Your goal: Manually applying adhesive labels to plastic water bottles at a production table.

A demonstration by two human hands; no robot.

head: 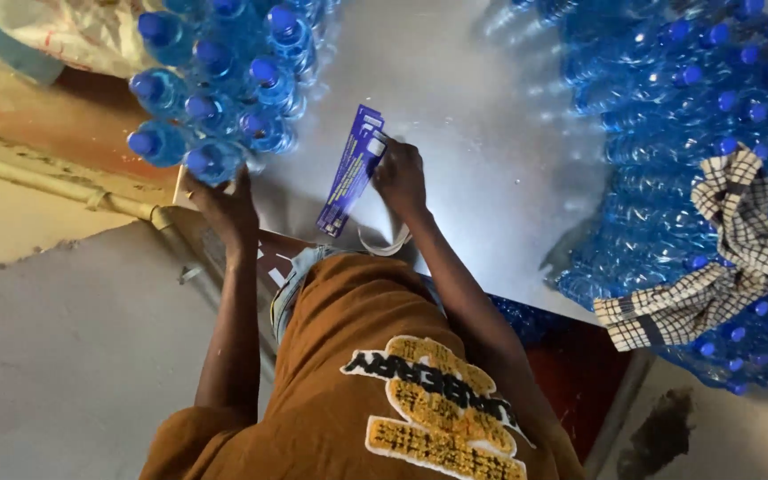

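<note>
Brown shirt with a yellow and black print fills the bottom of the view, both my arms reaching up from it to the shiny metal table. Right hand is closed, thumb and fingers pinched on the lower end of a stack of blue-purple label strips; the stack sits slantwise, upper end fanned a little, lying on or just over the tabletop, can't tell which. Left hand is up against the front bottle of the left cluster of blue-capped bottles, fingers curled at its base; whether it's a real grip or just a touch I can't tell, bottle hides the fingertips. White curled strip lies at the table edge just below my right wrist. Far right, a big mass of the same blue bottles with a checked cloth draped over it, well apart from both hands. Pale sack top left, red panel below the table. My read: labels in one hand, a bottle under the other, so this is the label-to-bottle step, no strip separated off yet. Next move calls for freeing one strip from the stack without fanning the rest, and the front bottle steadied so its neighbours don't topple.
</note>
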